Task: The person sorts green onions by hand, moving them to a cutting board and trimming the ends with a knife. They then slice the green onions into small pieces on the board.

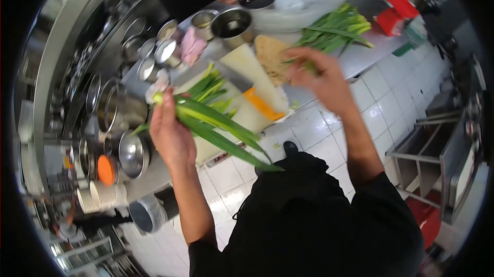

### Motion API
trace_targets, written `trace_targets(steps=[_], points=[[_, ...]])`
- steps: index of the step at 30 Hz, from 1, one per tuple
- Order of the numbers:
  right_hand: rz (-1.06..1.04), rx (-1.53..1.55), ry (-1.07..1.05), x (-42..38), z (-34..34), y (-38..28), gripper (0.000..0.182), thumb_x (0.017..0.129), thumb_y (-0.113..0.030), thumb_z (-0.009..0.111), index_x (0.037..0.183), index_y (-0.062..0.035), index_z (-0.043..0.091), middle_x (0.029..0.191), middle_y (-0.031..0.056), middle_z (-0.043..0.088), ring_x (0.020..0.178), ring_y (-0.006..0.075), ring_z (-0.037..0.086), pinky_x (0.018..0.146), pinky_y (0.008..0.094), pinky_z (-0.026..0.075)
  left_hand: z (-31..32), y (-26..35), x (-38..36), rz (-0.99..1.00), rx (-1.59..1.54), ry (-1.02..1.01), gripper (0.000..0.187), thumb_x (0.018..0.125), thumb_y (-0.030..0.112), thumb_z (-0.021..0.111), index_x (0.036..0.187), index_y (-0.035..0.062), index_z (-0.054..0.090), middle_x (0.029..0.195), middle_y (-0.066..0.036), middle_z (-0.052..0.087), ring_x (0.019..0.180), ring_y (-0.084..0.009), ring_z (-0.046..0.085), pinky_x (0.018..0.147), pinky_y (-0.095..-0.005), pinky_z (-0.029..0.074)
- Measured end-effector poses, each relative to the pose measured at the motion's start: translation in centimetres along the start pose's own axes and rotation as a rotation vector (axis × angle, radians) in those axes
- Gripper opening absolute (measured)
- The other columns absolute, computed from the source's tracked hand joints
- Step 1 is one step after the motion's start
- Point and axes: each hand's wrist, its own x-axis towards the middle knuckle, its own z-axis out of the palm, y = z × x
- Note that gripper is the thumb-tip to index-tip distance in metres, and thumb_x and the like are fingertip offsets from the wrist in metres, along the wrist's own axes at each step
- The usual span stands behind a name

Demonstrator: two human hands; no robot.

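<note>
The left hand (pixel 171 135) is gripping green onions (pixel 206 112) above the cutting board (pixel 267 84). The right hand (pixel 329 84) is curling; blur is hiding any contents. The orange-handled knife (pixel 262 104) is lying handle toward the counter's edge; a careless sweep could knock it floorward.

Shiny metal bowl (pixel 134 154), matt orange plastic handle (pixel 261 104), glossy floor tiles (pixel 322 152).
</note>
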Motion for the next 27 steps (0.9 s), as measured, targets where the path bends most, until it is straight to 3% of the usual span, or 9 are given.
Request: trace_targets(steps=[2, 5, 8, 9, 14, 17, 21, 23, 27], points=[[-0.106, -0.256, -0.031, -0.7, 2.2, -0.7, 0.032, 0.087, -0.014, 0.073, 0.117, -0.0034, 0.066, 0.086, -0.0006, 0.064, 0.083, 0.0089, 0.059, 0.074, 0.0263, 0.05, 6.3, -0.7, 0.5, 0.003, 0.134, -0.186, 0.027, 0.096, 0.019, 0.065, 0.111, -0.0025, 0.066, 0.094, -0.01, 0.07, 0.082, -0.0134, 0.064, 0.076, -0.0269, 0.05], [0.22, -0.05, -0.088, -0.5, 2.5, 0.8, 0.033, 0.088, -0.019, 0.075, 0.115, -0.0028, 0.067, 0.086, 0.0003, 0.066, 0.081, 0.0074, 0.059, 0.073, 0.025, 0.048, 13.8, -2.8, 2.0, -0.039, 0.16, -0.391, 0.031, 0.094, 0.021, 0.069, 0.112, -0.0048, 0.067, 0.094, -0.008, 0.071, 0.083, -0.0102, 0.063, 0.076, -0.024, 0.049], [0.215, 0.091, 0.241, 0.9, -0.7, 2.7, 0.029, 0.09, -0.027, 0.073, 0.102, -0.0003, 0.068, 0.087, 0.0028, 0.066, 0.077, 0.0082, 0.059, 0.069, 0.0254, 0.048, 16.6, -5.1, 1.6, 0.021, 0.232, -0.468, 0.032, 0.093, 0.02, 0.069, 0.116, -0.003, 0.067, 0.097, -0.005, 0.07, 0.087, -0.0101, 0.064, 0.077, -0.0238, 0.049], [0.297, 0.248, 0.394, 2.3, -4.4, 4.8, 0.032, 0.09, -0.029, 0.07, 0.099, 0.0015, 0.069, 0.084, 0.0049, 0.068, 0.067, 0.0157, 0.062, 0.061, 0.0305, 0.05, 15.6, -5.9, 1.9, 0.06, 0.285, -0.444, 0.032, 0.094, 0.02, 0.069, 0.117, -0.0015, 0.067, 0.098, -0.004, 0.069, 0.088, -0.0101, 0.064, 0.076, -0.0238, 0.049], [0.471, 0.464, 0.645, 9.5, -18.3, 18.3, 0.018, 0.09, -0.027, 0.07, 0.098, -0.0121, 0.062, 0.075, 0.0011, 0.062, 0.043, 0.0105, 0.046, 0.037, 0.0231, 0.031, 3.8, -9.1, 4.7, 0.016, 0.531, -0.251, 0.026, 0.09, 0.008, 0.071, 0.112, -0.005, 0.068, 0.102, -0.01, 0.071, 0.093, -0.0121, 0.065, 0.081, -0.0249, 0.051], [0.475, 0.694, 0.67, 13.4, -24.5, 22.5, 0.025, 0.09, -0.035, 0.071, 0.088, -0.012, 0.063, 0.069, 0.0008, 0.057, 0.044, 0.0118, 0.043, 0.038, 0.0257, 0.03, -3.1, -10.5, 5.2, 0.02, 0.685, -0.148, 0.021, 0.087, 0.006, 0.072, 0.106, -0.003, 0.07, 0.102, -0.012, 0.072, 0.091, -0.0131, 0.066, 0.077, -0.0263, 0.053], [0.617, 0.247, 0.973, 14.2, -25.7, 24.9, 0.031, 0.089, -0.036, 0.072, 0.091, -0.0066, 0.065, 0.076, 0.0046, 0.061, 0.049, 0.011, 0.043, 0.042, 0.0261, 0.032, -7.3, -12.8, 2.4, 0.165, 1.099, -0.274, 0.021, 0.079, 0.003, 0.073, 0.1, -0.0004, 0.072, 0.101, -0.015, 0.071, 0.084, -0.0226, 0.068, 0.075, -0.0325, 0.055], [0.495, 0.084, 0.932, 13.2, -26.4, 26.8, 0.035, 0.088, -0.035, 0.071, 0.098, -0.002, 0.065, 0.088, 0.0099, 0.069, 0.055, 0.011, 0.051, 0.046, 0.0289, 0.04, -7.9, -14.5, 1.1, 0.317, 1.261, -0.367, 0.027, 0.074, 0.002, 0.072, 0.101, 0.0007, 0.072, 0.104, -0.016, 0.069, 0.088, -0.0336, 0.065, 0.081, -0.0395, 0.053], [0.329, 0.007, 0.382, 8.0, -12.1, 17.7, 0.024, 0.086, -0.014, 0.065, 0.107, -0.0032, 0.068, 0.091, 0.0053, 0.071, 0.05, 0.0076, 0.038, 0.045, 0.0256, 0.03, -8.5, -17.4, -0.4, 0.489, 1.406, -0.289, 0.033, 0.076, 0.005, 0.073, 0.108, 0.0043, 0.07, 0.107, -0.011, 0.067, 0.098, -0.0331, 0.061, 0.087, -0.0417, 0.049]])
